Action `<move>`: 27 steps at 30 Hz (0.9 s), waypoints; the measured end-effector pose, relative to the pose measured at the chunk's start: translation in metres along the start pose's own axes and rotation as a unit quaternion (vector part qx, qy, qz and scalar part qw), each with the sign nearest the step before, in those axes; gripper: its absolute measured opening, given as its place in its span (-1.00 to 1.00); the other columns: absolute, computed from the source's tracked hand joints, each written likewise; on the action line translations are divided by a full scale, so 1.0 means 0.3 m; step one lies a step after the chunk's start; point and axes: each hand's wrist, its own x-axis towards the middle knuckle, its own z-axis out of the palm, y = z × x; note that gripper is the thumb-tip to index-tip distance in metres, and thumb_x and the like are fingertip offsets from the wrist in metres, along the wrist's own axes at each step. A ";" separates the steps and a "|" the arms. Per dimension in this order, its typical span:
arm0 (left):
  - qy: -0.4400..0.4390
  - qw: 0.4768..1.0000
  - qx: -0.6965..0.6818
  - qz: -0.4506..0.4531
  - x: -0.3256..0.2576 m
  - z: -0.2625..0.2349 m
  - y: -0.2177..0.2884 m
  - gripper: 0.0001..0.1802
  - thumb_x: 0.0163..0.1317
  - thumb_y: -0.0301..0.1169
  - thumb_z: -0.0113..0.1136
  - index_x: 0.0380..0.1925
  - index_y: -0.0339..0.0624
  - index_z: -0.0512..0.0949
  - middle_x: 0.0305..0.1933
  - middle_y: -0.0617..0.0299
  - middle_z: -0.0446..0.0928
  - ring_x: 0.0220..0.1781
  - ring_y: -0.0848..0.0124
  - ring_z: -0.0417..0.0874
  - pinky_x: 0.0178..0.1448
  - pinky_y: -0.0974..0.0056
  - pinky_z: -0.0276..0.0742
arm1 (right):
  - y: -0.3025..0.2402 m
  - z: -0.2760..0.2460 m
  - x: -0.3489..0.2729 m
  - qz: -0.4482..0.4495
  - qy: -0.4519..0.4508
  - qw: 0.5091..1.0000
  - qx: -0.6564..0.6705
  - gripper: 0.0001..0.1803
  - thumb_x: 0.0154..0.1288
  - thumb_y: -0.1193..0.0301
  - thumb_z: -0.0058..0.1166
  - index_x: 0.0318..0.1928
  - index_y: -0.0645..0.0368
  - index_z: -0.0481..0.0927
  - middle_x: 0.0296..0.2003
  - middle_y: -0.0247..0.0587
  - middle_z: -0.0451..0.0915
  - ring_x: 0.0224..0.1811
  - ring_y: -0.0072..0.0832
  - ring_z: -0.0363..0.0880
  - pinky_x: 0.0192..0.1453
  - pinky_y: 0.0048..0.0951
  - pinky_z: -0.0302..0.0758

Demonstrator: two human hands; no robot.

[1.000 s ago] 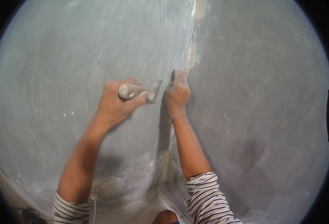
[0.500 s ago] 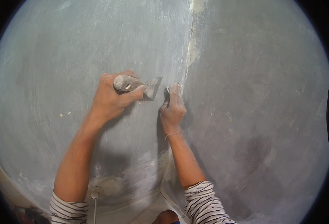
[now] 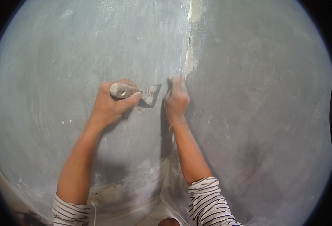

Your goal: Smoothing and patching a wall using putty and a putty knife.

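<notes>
– Left hand (image 3: 114,101) gripping the putty knife (image 3: 150,95), ten o'clock from centre!
– Right hand (image 3: 177,101), one o'clock, blurred against the wall corner (image 3: 189,56); palm hidden, can't tell whether it grips anything!

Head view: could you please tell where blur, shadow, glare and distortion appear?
Head view: the right hand looks blurred, the scraper in the left hand clearer; head view: a dark shadow lies on the wall left of the right wrist, a pale sheen near the top left; head view: round image, black corners, the wall's lower left edge bending.
</notes>
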 end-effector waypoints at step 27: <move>0.032 0.998 0.013 -0.061 -0.148 -0.176 0.027 -0.82 0.02 -0.40 0.28 -0.43 -0.32 0.63 -0.64 0.28 0.51 -0.57 0.60 0.45 -0.44 0.43 0.37 | -0.283 -0.079 -0.276 0.043 -0.100 0.992 0.064 -0.36 -0.10 0.72 -0.10 0.14 0.29 0.43 0.16 0.18 0.41 0.27 0.00 0.33 0.30 -0.11 0.31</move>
